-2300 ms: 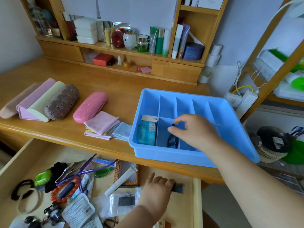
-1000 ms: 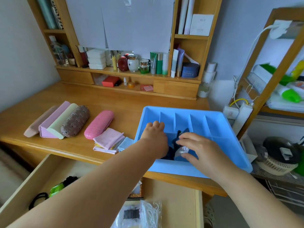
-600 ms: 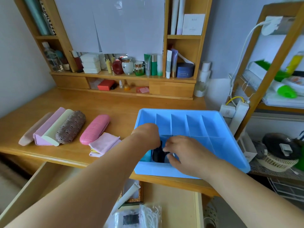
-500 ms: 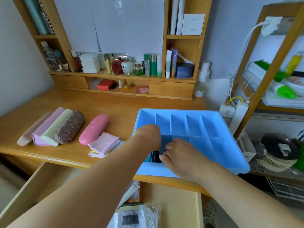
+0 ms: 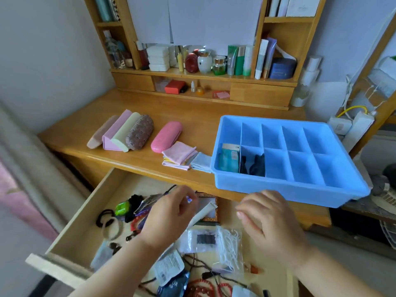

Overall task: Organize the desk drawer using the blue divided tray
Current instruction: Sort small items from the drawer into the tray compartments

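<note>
Wooden desk (image 5: 192, 116) carries your blue divided tray (image 5: 287, 189) at its front right edge; only two near-left compartments are filled, eight sit bare. Below, the open drawer (image 5: 70, 228) is cluttered, and your left hand (image 5: 171, 215) and right hand (image 5: 267, 221) hover over it, relaxed, grasping nothing.

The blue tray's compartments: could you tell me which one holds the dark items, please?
In the blue tray, it is the near-row compartment second from the left, holding dark items; its left neighbour holds a teal packet, the others look empty.
</note>
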A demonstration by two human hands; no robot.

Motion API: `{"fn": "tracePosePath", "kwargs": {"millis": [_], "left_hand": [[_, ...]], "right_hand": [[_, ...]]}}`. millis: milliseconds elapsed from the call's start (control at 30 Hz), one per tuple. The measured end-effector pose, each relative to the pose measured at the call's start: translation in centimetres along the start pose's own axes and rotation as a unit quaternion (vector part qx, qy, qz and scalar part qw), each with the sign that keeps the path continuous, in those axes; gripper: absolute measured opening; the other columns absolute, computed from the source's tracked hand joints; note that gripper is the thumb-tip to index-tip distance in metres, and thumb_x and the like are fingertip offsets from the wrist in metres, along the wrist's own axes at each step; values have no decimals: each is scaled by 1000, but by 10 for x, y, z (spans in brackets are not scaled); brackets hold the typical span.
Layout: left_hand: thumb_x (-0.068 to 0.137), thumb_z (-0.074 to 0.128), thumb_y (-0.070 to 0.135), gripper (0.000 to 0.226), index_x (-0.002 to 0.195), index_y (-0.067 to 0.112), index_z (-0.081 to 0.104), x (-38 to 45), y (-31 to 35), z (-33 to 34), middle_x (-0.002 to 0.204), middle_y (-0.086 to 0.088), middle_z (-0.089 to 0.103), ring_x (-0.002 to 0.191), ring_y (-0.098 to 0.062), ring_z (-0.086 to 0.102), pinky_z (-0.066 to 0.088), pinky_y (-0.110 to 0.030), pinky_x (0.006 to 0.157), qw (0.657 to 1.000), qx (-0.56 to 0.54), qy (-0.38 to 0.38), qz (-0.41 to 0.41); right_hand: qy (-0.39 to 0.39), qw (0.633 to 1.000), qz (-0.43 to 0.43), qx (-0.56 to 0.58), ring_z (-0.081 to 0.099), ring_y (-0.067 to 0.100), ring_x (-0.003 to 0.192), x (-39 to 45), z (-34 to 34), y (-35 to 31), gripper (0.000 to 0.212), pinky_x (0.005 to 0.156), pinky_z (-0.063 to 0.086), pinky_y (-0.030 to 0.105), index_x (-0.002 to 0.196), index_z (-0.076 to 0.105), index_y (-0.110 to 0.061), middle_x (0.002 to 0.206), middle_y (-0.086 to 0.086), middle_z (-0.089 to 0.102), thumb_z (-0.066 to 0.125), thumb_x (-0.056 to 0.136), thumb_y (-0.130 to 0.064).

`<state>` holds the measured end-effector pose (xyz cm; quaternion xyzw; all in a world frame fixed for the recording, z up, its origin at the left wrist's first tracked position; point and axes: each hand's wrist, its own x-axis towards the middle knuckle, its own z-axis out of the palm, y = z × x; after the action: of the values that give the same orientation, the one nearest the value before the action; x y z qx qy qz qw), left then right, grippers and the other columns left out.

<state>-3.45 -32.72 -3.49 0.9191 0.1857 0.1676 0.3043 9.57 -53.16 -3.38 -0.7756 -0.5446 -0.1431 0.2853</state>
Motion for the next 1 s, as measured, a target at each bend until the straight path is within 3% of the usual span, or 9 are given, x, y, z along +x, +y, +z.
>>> {"fn": "tracePosePath", "kwargs": {"millis": [167,333,433,567,667,733,800,900,1000], "left_hand": [[88,51,14,23,89,36,58,-79,-87,-6,67,15,56,55,0,49,36,-14,53,984,64,-49,-161],[91,50,11,24,103,25,65,-74,-133,-33,98,13,62,80,-5,55,40,-17,67,973,109,40,-200],[88,52,13,32,117,24,60,-66,-157,-40,112,6,64,98,-13,59,44,-22,77,957,144,-50,-248],[89,53,18,34,119,32,59,-58,-158,-18,119,9,61,99,-11,59,47,-22,80,959,114,-162,-204],[89,52,19,37,124,31,56,-59,-156,-2,129,10,55,106,-10,58,45,-20,84,964,111,-171,-174],[89,52,20,39,127,31,54,-64,-157,4,130,10,53,110,-10,56,46,-22,86,965,111,-184,-153],[89,53,20,40,128,32,53,-70,-155,5,131,13,52,115,-8,52,45,-22,91,965,119,-204,-117],[85,56,19,48,131,34,50,-80,-149,9,131,12,50,120,-10,47,41,-24,97,960,125,-247,-46],[81,60,29,60,137,35,39,-88,-139,21,129,6,40,116,-17,43,43,-30,93,928,201,-315,8]], "right_hand": [[-255,961,73,73,59,10,101,-44,82,-34,24,87,46,26,107,68,-27,106,-13,64,50,92,-31],[-347,927,97,101,44,0,119,-61,130,-67,42,99,36,18,135,42,-41,133,-26,41,45,94,-38],[-367,919,100,102,42,2,124,-61,143,-80,51,97,35,18,139,32,-46,141,-26,33,48,91,-38],[-491,871,29,5,17,17,142,-67,159,-84,83,115,12,37,147,6,-46,157,-6,10,59,85,-32],[-472,879,-1,-57,36,28,131,-63,164,-94,83,111,22,45,145,20,-41,145,11,34,65,76,-32],[-425,904,-7,-52,62,24,94,-62,169,-100,73,87,50,37,125,55,-39,104,3,63,77,55,-38],[-372,928,-4,-36,62,14,67,-58,171,-104,62,64,54,27,102,69,-39,74,-8,63,80,40,-37],[-311,950,28,-6,62,10,63,-54,166,-103,48,61,52,21,96,72,-40,67,-14,62,80,48,-44],[-294,950,104,27,62,12,72,-53,152,-94,18,61,48,25,91,71,-30,84,-13,63,67,79,-43]]}}
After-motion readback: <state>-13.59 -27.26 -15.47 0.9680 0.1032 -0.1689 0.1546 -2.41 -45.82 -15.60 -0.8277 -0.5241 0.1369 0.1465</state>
